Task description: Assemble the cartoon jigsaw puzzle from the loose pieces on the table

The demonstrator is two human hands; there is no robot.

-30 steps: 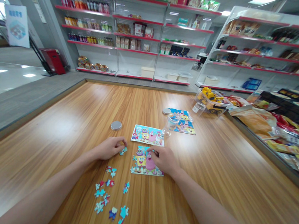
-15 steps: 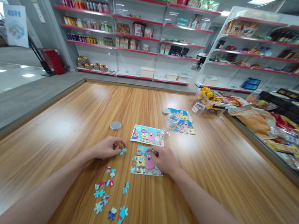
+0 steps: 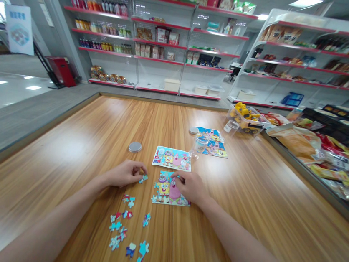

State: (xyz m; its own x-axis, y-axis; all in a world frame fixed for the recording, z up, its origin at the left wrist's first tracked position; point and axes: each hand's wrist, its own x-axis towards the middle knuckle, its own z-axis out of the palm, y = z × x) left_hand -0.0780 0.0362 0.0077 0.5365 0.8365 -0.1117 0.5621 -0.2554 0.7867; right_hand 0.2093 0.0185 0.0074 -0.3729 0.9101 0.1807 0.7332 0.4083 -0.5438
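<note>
Across a wood-grain counter (image 3: pixel 249 190), a part-built cartoon puzzle (image 3: pixel 172 193) sits between a person's two bare hands.
A printed picture card (image 3: pixel 173 158) lies at the puzzle's 12 o'clock. The right hand (image 3: pixel 191 186), at 3 o'clock, rests curled fingers on the puzzle; whether its grip holds anything is impossible to make out. The left hand (image 3: pixel 126 173) is at 9 o'clock, a round lid (image 3: pixel 135 146) at 10, loose pieces (image 3: pixel 115 226) toward 7. The left grip, nearly closed, pinches a light-blue piece (image 3: pixel 143 178).

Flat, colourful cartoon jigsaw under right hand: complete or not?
Incomplete: the jigsaw under the right hand has a jagged left edge; loose, multicoloured interlocking pieces lie on the brown wooden tabletop.
</note>
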